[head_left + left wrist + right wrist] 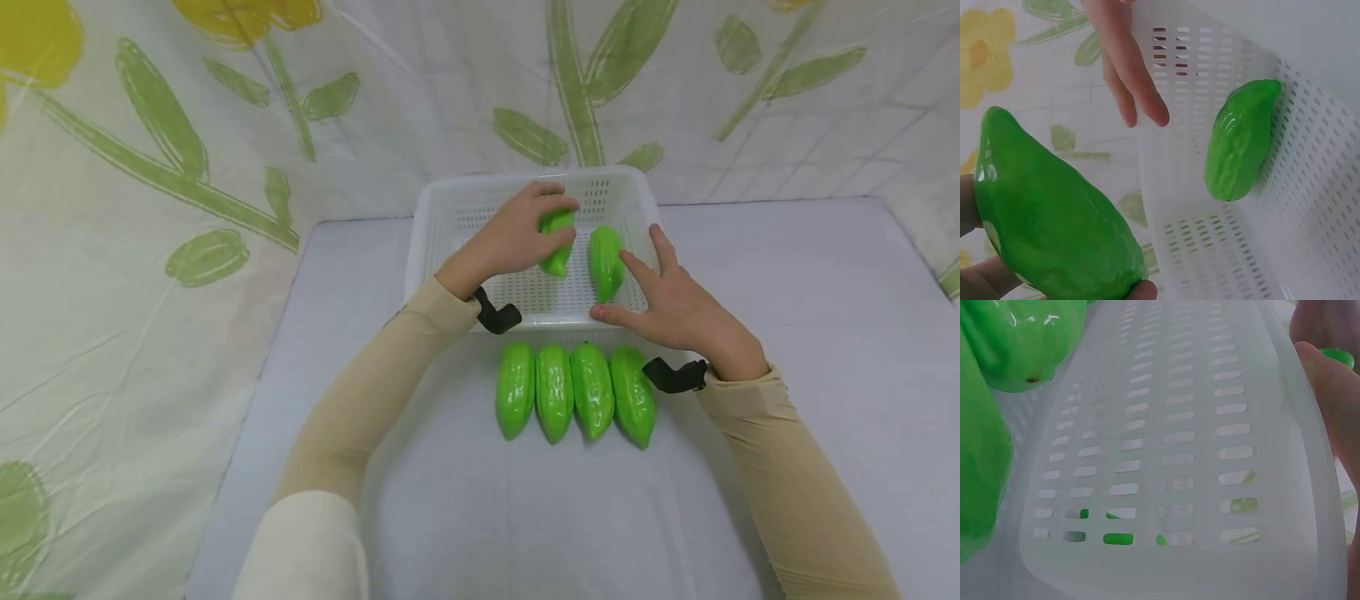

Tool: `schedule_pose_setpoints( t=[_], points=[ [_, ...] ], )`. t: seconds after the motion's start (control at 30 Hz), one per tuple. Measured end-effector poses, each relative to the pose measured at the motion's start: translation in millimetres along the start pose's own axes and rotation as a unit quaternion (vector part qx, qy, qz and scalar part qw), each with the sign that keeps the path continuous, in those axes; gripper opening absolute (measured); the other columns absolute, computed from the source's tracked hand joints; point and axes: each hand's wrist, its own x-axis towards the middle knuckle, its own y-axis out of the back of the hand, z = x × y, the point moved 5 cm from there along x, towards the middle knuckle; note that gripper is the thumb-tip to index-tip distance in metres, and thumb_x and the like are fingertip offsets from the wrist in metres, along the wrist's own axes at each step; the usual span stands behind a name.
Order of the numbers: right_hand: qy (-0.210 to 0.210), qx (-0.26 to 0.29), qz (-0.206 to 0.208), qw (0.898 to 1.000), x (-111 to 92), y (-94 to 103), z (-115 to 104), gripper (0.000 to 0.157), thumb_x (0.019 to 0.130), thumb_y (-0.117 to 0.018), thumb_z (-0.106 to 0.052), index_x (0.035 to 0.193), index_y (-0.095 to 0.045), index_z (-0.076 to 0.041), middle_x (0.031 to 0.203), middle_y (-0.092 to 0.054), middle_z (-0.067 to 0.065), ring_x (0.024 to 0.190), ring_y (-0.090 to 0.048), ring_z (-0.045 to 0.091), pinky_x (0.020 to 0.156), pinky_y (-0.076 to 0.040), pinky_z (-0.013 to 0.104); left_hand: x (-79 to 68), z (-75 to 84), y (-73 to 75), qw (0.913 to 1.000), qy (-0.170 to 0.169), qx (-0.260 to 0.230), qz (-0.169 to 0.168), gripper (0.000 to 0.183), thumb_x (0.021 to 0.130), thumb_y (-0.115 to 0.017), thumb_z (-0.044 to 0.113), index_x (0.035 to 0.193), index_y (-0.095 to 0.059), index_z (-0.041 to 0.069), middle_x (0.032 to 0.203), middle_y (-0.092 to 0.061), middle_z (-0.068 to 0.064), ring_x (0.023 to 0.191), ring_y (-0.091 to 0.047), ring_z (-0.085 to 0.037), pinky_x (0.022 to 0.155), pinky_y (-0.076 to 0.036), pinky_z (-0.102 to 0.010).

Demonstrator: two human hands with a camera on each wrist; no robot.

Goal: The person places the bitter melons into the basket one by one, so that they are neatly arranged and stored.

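Observation:
My left hand [525, 227] grips a glossy, long green fruit [557, 242] with a tapered tip over the white slotted basket [536, 322]. In the left wrist view this held fruit [1060, 212] fills the lower left, with fingertips at its sides. Another green fruit [606, 262] lies on the basket's floor, at its right side. At the basket's front right, my right hand [678, 304] spreads its fingers, the thumb right at the front rim. The left wrist view shows fingers [1129, 62] of the right hand apart from the fruit [1241, 140] inside.
Several matching green fruits [555, 393] lie side by side in a row on the pale table [450, 517], just in front of the basket. Behind the table hangs a white cloth [420, 100] printed with flowers and leaves. Each wrist bears a small black camera mount [498, 315].

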Motion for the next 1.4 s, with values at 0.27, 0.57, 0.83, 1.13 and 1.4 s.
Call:
schedule_pose_setpoints(
  t=[0.27,0.57,0.83,1.13,1.4],
  points=[
    [0.000,0.001,0.002,1.000,0,-0.2,1,0.113,0.091,-0.054,-0.080,0.167,-0.017,-0.005,0.169,0.033,0.012,0.146,-0.029,0.062,0.114,-0.033,0.073,16.4,-9.4,-1.4,0.9996,0.027,0.004,-0.005,0.048,0.106,-0.055,0.033,0.151,-0.056,0.016,0.167,-0.034,-0.011,0.154,-0.035,-0.030,0.124,-0.034,-0.041],
    [0.002,0.001,0.007,1.000,0,0.2,0,0.112,0.091,-0.054,-0.080,0.167,-0.018,-0.005,0.169,0.032,0.011,0.146,-0.030,0.062,0.113,-0.033,0.074,32.0,-23.4,-7.1,0.9974,0.050,0.045,-0.026,0.051,0.107,-0.052,0.036,0.155,-0.052,0.017,0.170,-0.028,-0.009,0.157,-0.030,-0.029,0.127,-0.029,-0.041],
    [0.002,0.001,0.005,1.000,-1,0.2,0,0.112,0.091,-0.054,-0.079,0.167,-0.018,-0.005,0.169,0.031,0.011,0.147,-0.030,0.061,0.114,-0.033,0.073,48.6,-34.0,-21.4,0.9975,0.040,0.049,-0.031,0.051,0.105,-0.053,0.034,0.153,-0.054,0.015,0.169,-0.030,-0.011,0.156,-0.032,-0.032,0.127,-0.029,-0.041],
    [0.003,0.004,0.005,1.000,-1,0.3,-2,0.111,0.091,-0.054,-0.080,0.167,-0.017,-0.007,0.169,0.032,0.009,0.148,-0.028,0.061,0.113,-0.033,0.074,59.4,-32.0,-41.2,0.9938,0.016,0.091,-0.061,0.052,0.106,-0.056,0.034,0.153,-0.052,0.014,0.168,-0.031,-0.015,0.154,-0.033,-0.032,0.126,-0.031,-0.041],
    [0.007,0.003,0.005,1.000,-1,1.4,-1,0.110,0.092,-0.054,-0.078,0.167,-0.018,-0.006,0.169,0.031,0.011,0.146,-0.030,0.062,0.112,-0.034,0.074,62.8,-28.0,-49.4,0.9915,0.021,0.095,-0.086,0.055,0.104,-0.063,0.033,0.153,-0.052,0.012,0.167,-0.032,-0.015,0.153,-0.035,-0.029,0.126,-0.031,-0.037]
  ],
)
